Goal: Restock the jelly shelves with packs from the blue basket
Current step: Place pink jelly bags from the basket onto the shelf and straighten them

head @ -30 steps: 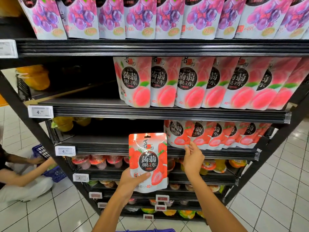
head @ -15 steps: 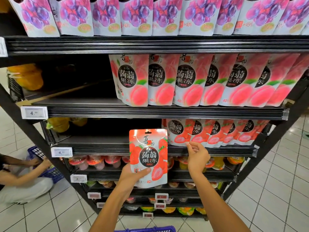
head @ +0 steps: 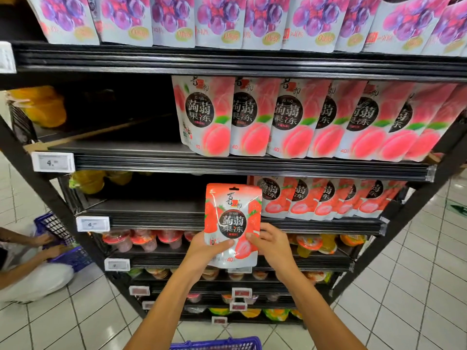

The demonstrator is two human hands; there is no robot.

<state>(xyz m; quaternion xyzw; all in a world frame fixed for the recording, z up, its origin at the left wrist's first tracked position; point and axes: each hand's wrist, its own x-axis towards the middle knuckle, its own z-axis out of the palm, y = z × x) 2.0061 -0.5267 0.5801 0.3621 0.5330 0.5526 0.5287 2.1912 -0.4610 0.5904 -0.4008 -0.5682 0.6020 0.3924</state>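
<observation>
I hold a red strawberry jelly pack (head: 232, 218) upright in front of the third shelf (head: 156, 213). My left hand (head: 204, 251) grips its lower left corner and my right hand (head: 271, 245) grips its lower right edge. A row of matching strawberry packs (head: 323, 198) stands on that shelf just to the right of the held pack; the shelf's left part is bare. The blue basket (head: 219, 343) shows only its rim at the bottom edge, below my arms.
Peach jelly packs (head: 290, 117) fill the shelf above, grape packs (head: 227, 18) the top one. Jelly cups (head: 141, 239) sit on the lower shelves. At the left, a crouching person (head: 32, 274) handles another blue basket (head: 65, 246) on the tiled floor.
My right hand left the shelved strawberry packs and came down onto the held pack's right edge. The pack rose slightly and shifted toward the shelf row.
</observation>
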